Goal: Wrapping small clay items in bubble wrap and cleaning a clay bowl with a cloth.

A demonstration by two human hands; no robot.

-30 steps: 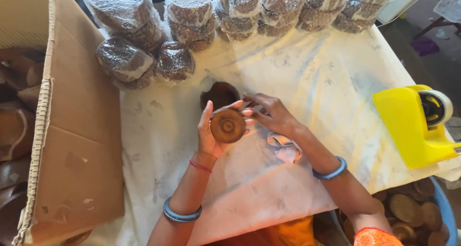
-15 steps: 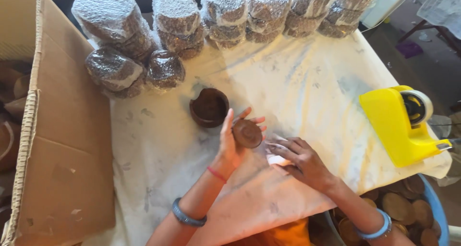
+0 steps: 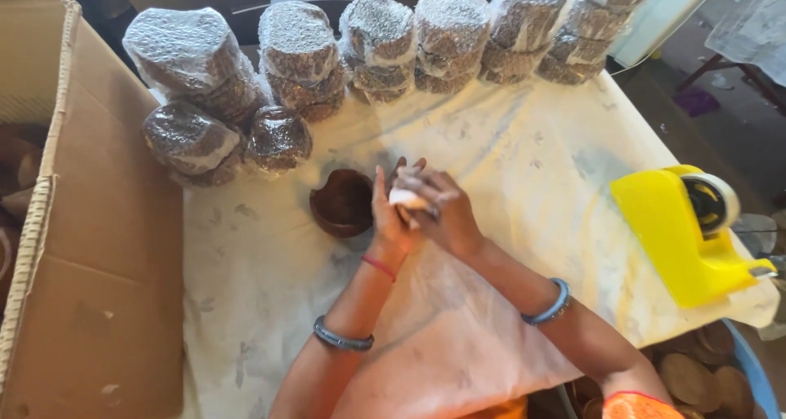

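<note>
My left hand (image 3: 388,214) stands edge-up over the white cloth (image 3: 508,149) and holds a round brown wooden lid, now hidden behind my other hand. My right hand (image 3: 438,208) presses a small pale rag (image 3: 405,197) against that lid. Just left of both hands a dark brown wooden bowl (image 3: 342,202) sits open on the cloth.
Several bubble-wrapped stacks (image 3: 303,47) line the far edge of the table. A large cardboard box (image 3: 90,247) stands at the left. A yellow tape dispenser (image 3: 692,232) sits at the right, and a blue tub of wooden discs (image 3: 712,370) lies below it.
My right hand picked the rag off the cloth and brought it up against the lid in my left hand. The lid is now covered from view.
</note>
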